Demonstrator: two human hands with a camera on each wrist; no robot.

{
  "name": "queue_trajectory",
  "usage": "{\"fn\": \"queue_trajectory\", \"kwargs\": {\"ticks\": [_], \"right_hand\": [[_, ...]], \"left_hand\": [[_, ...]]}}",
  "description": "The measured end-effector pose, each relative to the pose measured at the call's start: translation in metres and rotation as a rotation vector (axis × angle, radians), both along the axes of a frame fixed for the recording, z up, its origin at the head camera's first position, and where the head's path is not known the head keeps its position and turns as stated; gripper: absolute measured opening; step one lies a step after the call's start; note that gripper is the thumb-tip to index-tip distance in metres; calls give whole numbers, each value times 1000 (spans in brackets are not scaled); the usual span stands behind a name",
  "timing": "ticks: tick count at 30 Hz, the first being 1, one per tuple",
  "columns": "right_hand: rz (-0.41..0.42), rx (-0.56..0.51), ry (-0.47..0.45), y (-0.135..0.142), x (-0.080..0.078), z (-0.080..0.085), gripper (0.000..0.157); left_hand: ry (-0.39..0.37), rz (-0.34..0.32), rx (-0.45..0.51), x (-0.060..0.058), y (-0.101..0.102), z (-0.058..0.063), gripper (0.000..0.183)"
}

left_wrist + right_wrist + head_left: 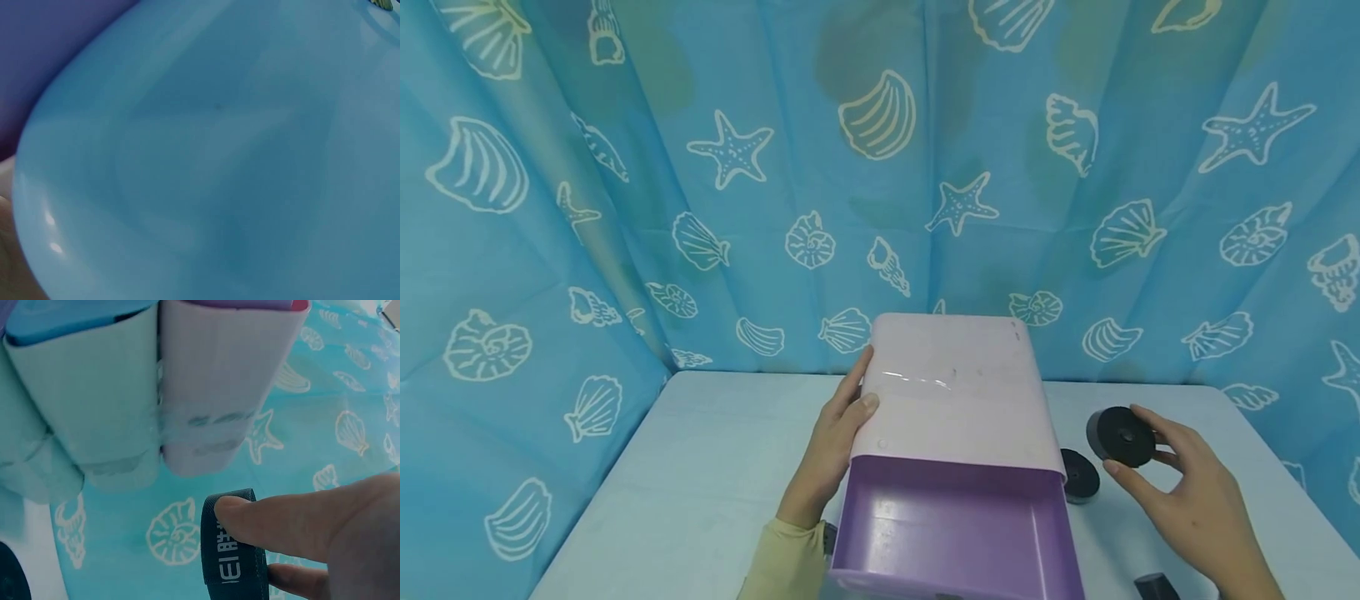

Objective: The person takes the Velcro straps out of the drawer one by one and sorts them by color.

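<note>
- Pinching the black roll point(1117, 443), lower right of frame: right hand point(1198, 496); a loosened pinch could drop it.
- Resting on the drawer box point(955, 400), lower centre, fingers extended: left hand point(832, 429); uneven pressure could shift it.

L fingers point(850, 387) pointing fwd, R fingers point(1168, 427) pinching

- Left sleeve point(784, 560): pale yellow-green, plain cloth with soft creases, its cuff ending at the wrist.
- Small dark piece point(830, 540): beside that cuff, mostly hidden, so its form is unclear.
- Left grip point(829, 442): a bare hand.
- Right grip point(1197, 498): a bare hand, slender-fingered, the visible forearm also bare.
</note>
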State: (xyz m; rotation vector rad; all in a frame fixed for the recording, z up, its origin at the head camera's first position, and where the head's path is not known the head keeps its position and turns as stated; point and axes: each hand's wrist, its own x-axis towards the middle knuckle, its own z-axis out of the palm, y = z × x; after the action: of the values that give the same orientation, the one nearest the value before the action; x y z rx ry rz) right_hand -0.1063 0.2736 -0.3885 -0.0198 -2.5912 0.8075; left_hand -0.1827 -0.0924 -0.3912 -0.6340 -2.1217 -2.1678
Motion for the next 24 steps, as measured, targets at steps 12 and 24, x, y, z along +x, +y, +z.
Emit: {"fn": "queue_trajectory", "kwargs": {"ticks": [12,24], "right_hand": [[-25,59,-6,11,-10,-20,74],[-67,112,-123,20,-19,-35,72]], "left_hand": [[5,12,-16,0,0,1,57],[0,1,-7,0,0,1,57]]}}
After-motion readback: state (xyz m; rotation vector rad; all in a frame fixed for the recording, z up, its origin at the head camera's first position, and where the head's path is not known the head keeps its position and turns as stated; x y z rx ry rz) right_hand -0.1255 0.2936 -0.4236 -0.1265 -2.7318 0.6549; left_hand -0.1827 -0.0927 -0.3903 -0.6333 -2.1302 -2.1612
